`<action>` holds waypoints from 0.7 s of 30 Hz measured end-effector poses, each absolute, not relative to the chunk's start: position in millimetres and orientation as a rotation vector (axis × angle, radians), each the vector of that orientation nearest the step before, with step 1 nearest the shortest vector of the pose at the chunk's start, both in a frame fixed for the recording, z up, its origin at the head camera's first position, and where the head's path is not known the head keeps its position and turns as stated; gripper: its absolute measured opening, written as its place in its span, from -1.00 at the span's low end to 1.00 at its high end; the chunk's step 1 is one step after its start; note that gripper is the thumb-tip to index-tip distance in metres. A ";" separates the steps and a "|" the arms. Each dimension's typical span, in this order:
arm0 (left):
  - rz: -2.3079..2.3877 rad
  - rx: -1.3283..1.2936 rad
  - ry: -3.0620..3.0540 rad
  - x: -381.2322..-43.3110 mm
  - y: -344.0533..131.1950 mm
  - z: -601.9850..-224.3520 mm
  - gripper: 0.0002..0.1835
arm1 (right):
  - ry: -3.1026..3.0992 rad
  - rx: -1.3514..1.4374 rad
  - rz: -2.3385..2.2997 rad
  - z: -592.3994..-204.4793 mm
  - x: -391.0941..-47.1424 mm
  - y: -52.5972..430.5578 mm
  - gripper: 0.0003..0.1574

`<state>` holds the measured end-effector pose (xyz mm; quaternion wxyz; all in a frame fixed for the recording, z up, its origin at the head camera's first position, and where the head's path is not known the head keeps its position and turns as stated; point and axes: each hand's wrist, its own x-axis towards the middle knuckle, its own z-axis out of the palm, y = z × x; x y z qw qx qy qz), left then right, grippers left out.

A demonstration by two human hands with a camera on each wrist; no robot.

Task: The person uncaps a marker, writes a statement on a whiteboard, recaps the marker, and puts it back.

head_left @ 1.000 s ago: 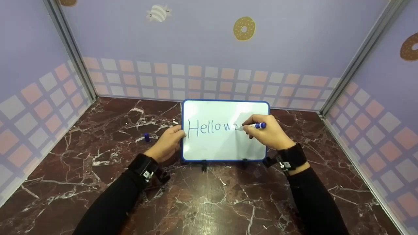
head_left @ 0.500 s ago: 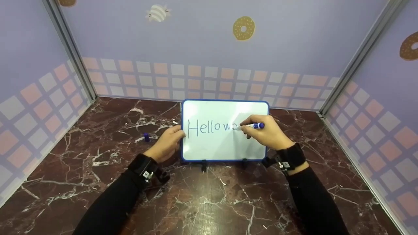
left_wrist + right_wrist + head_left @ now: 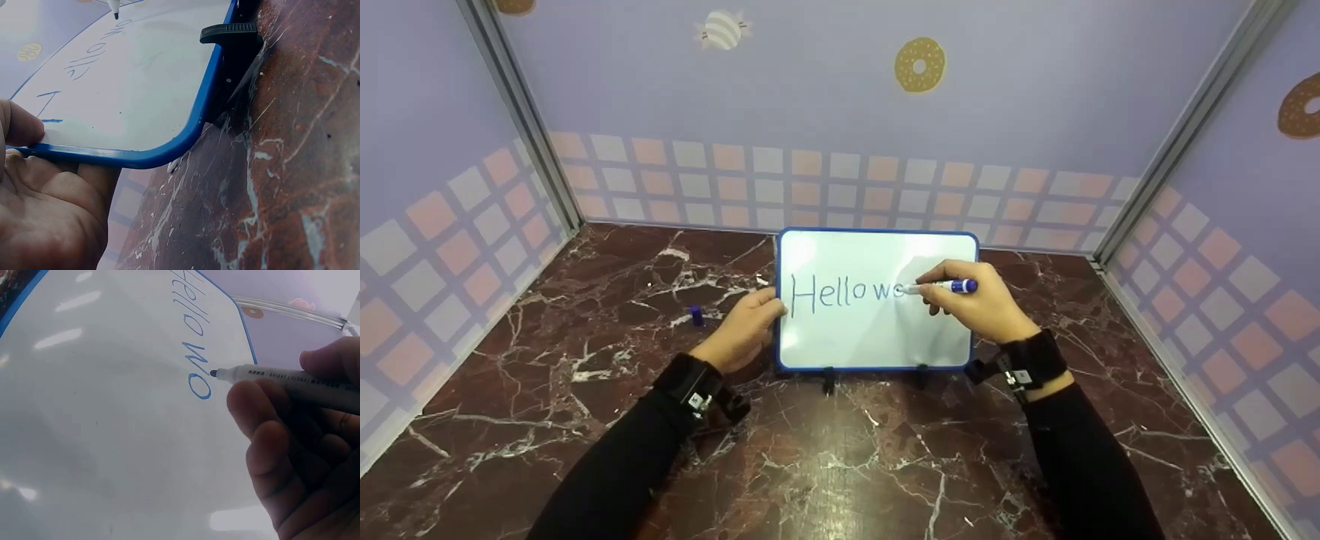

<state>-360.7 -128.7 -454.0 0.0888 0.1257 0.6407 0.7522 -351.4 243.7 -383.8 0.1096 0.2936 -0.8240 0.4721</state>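
A small whiteboard (image 3: 862, 337) with a blue frame stands tilted on the table, bearing "Hello wo" in blue ink. My left hand (image 3: 746, 326) grips its left edge, thumb on the front and fingers behind, as the left wrist view confirms. Between the thumb and fingers of my right hand (image 3: 979, 304) is a white marker (image 3: 281, 379) with a blue end. Its dark tip is beside the letter "o" in the right wrist view; whether it touches the surface I cannot tell. The blue marker cap (image 3: 697, 316) is on the table, left of my left hand.
Black stand clips (image 3: 230, 34) hold the board's lower edge. A brown marbled table (image 3: 825, 465) extends all around. Purple panels with pink and white squares (image 3: 880, 199) enclose the back and both sides, the back one close behind the board.
My right hand moves slightly left, then back right with the marker, and the "o" after "w" now shows as a closed loop. The left hand keeps its hold on the board.
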 end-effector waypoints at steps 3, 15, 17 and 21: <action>2.246 0.364 1.913 -361.4 -128.6 -454.1 -0.62 | -2.414 0.854 1.384 -383.2 -351.5 245.8 -0.87; 2.264 0.389 1.886 -359.5 -128.3 -456.1 -0.66 | -2.394 0.868 1.348 -384.1 -351.4 251.7 -0.90; 2.262 0.394 1.881 -359.7 -128.3 -456.0 -0.65 | -2.388 0.867 1.347 -383.8 -351.5 251.8 -0.90; 2.251 0.405 1.884 -360.4 -129.0 -454.1 -0.65 | -2.370 0.878 1.331 -382.5 -351.9 252.3 -0.89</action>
